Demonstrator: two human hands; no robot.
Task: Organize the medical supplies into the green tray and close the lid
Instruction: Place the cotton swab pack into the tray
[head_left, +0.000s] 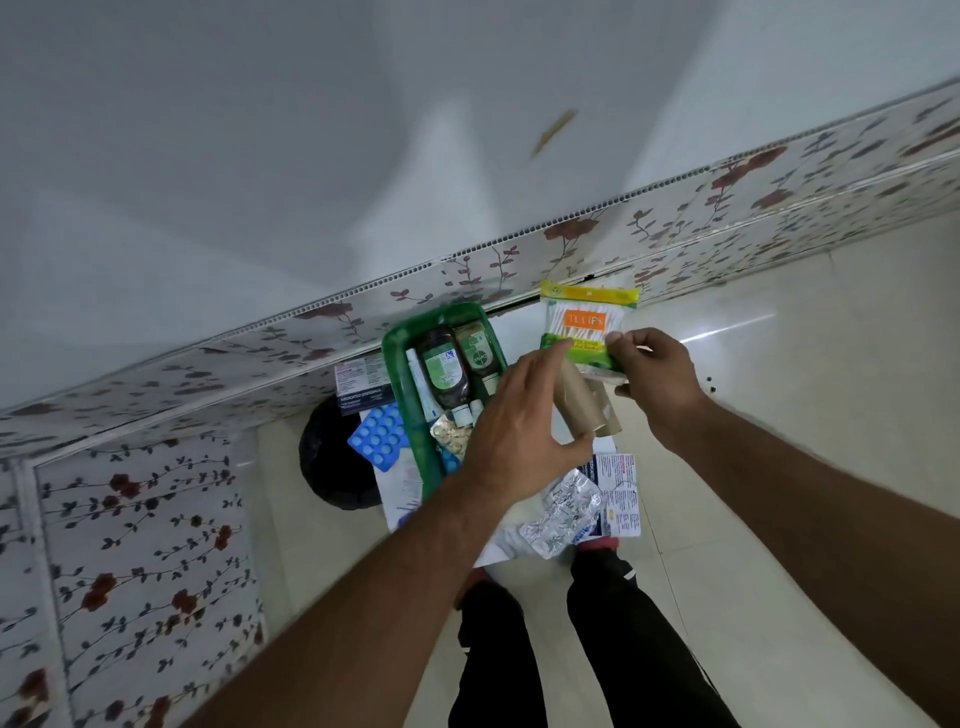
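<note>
The green tray lies on a small white surface and holds two dark bottles, a white tube and pill strips. My right hand pinches the lower edge of a yellow-green packet of cotton swabs, held up to the right of the tray. My left hand hovers open over the tray's right side, fingertips touching the packet's lower left corner. Brown cardboard rolls sit beneath both hands. A blue blister pack lies left of the tray, a silver blister pack near me.
A dark medicine box sits left of the tray, by the flowered wall panel. A printed leaflet lies by the silver strip. A black round bin stands on the floor below. My legs are under the surface.
</note>
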